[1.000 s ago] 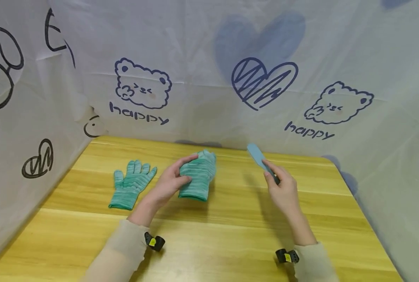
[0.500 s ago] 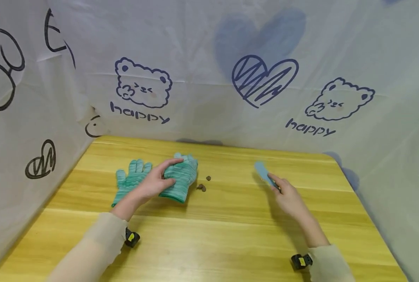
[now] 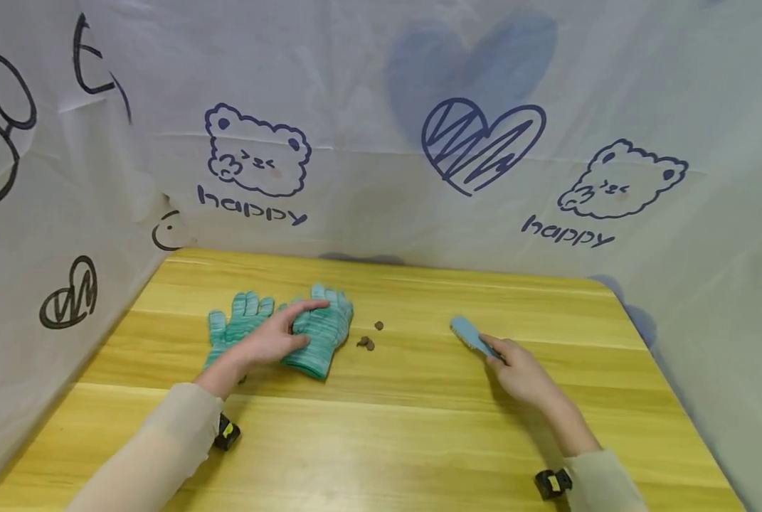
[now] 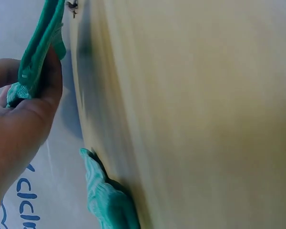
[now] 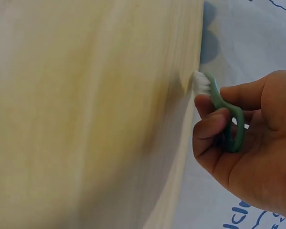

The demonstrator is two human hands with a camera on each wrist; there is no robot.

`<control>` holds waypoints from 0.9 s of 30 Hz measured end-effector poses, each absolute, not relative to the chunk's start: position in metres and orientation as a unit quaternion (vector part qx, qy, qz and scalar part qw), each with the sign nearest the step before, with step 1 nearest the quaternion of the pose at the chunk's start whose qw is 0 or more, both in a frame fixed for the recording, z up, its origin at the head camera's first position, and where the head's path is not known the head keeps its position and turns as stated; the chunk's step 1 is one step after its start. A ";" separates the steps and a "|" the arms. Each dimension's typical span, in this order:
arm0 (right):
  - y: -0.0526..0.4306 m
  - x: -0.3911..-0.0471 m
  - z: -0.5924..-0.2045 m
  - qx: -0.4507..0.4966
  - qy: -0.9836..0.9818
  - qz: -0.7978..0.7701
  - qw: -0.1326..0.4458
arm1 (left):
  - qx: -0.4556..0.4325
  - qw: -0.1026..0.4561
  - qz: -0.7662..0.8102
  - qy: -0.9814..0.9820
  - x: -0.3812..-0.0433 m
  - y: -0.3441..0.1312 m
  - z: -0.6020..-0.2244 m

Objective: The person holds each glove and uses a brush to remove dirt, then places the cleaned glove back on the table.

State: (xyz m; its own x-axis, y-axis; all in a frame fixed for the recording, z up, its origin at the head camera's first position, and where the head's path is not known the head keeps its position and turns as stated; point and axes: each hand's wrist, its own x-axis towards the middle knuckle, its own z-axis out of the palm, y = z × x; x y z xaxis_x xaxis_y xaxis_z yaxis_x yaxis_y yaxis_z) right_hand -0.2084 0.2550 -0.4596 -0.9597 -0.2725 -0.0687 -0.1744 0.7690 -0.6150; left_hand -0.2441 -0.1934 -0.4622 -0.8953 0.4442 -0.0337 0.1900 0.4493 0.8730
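Note:
My left hand [image 3: 268,345] holds a teal striped knit glove [image 3: 323,333] at its cuff, thumb on one side and fingers on the other. In the left wrist view the held glove [image 4: 40,45] appears raised off the table. A matching glove [image 3: 242,318] lies flat just left of it, partly hidden behind my left hand and forearm. My right hand [image 3: 521,373] grips a small brush [image 3: 465,330] with a blue-green back. White bristles [image 5: 200,84] face the table in the right wrist view, and the fingers wrap around its looped handle [image 5: 238,129].
Several small brown bits [image 3: 368,344] lie on the wooden table [image 3: 387,434] right of the held glove. Another dark speck [image 3: 242,380] shows beneath my left wrist. A white cloth [image 3: 368,199] with bear and heart drawings hangs behind the table and along its sides.
My left hand has carried the glove leftward and lower, toward the flat glove, uncovering the brown bits. The brush in my right hand has come down closer to the table.

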 end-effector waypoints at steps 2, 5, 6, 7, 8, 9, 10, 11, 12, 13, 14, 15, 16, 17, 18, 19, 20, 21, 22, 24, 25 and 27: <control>0.255 -0.208 -0.459 -0.118 0.938 -0.317 0.079 | 0.191 0.138 0.479 0.845 -0.244 -0.194 -0.463; 0.255 -0.208 -0.459 -0.118 0.940 -0.310 0.078 | 0.192 0.142 0.462 0.854 -0.244 -0.195 -0.464; 0.254 -0.208 -0.459 -0.121 0.941 -0.307 0.078 | 0.187 0.147 0.458 0.857 -0.243 -0.195 -0.465; 0.254 -0.207 -0.459 -0.127 0.943 -0.299 0.077 | 0.184 0.147 0.450 0.861 -0.243 -0.195 -0.465; 0.253 -0.206 -0.459 -0.130 0.945 -0.291 0.075 | 0.182 0.146 0.442 0.866 -0.242 -0.195 -0.466; 0.253 -0.205 -0.460 -0.132 0.946 -0.286 0.076 | 0.182 0.145 0.430 0.872 -0.241 -0.195 -0.466; 0.252 -0.204 -0.460 -0.133 0.947 -0.283 0.077 | 0.181 0.142 0.418 0.879 -0.241 -0.194 -0.466; 0.252 -0.203 -0.461 -0.133 0.947 -0.281 0.078 | 0.178 0.143 0.410 0.883 -0.240 -0.194 -0.466; 0.251 -0.202 -0.461 -0.131 0.947 -0.281 0.081 | 0.181 0.139 0.399 0.888 -0.240 -0.193 -0.466; 0.252 -0.201 -0.462 -0.130 0.947 -0.281 0.082 | 0.183 0.134 0.388 0.893 -0.240 -0.192 -0.465; 0.252 -0.200 -0.463 -0.129 0.947 -0.283 0.082 | 0.183 0.131 0.378 0.898 -0.240 -0.191 -0.465; 0.253 -0.200 -0.464 -0.131 0.946 -0.285 0.082 | 0.182 0.129 0.368 0.903 -0.240 -0.191 -0.465; 0.253 -0.199 -0.464 -0.132 0.946 -0.285 0.081 | 0.178 0.128 0.362 0.906 -0.241 -0.191 -0.465; 0.253 -0.199 -0.464 -0.134 0.946 -0.284 0.080 | 0.175 0.129 0.356 0.909 -0.241 -0.191 -0.465; 0.253 -0.199 -0.465 -0.137 0.946 -0.283 0.079 | 0.172 0.128 0.350 0.912 -0.240 -0.191 -0.465; 0.253 -0.199 -0.465 -0.142 0.946 -0.281 0.078 | 0.167 0.129 0.345 0.915 -0.240 -0.191 -0.465; 0.253 -0.199 -0.466 -0.145 0.946 -0.279 0.076 | 0.162 0.129 0.341 0.917 -0.240 -0.191 -0.465; 0.253 -0.200 -0.466 -0.150 0.947 -0.276 0.075 | 0.159 0.128 0.338 0.919 -0.240 -0.191 -0.465; 0.252 -0.200 -0.466 -0.152 0.947 -0.273 0.074 | 0.156 0.126 0.339 0.919 -0.240 -0.191 -0.465; 0.252 -0.201 -0.466 -0.156 0.947 -0.271 0.072 | 0.156 0.116 0.338 0.921 -0.240 -0.191 -0.465; 0.252 -0.201 -0.467 -0.156 0.947 -0.270 0.071 | 0.154 0.111 0.337 0.922 -0.239 -0.191 -0.465; 0.252 -0.201 -0.467 -0.153 0.948 -0.269 0.070 | 0.155 0.103 0.335 0.924 -0.239 -0.191 -0.466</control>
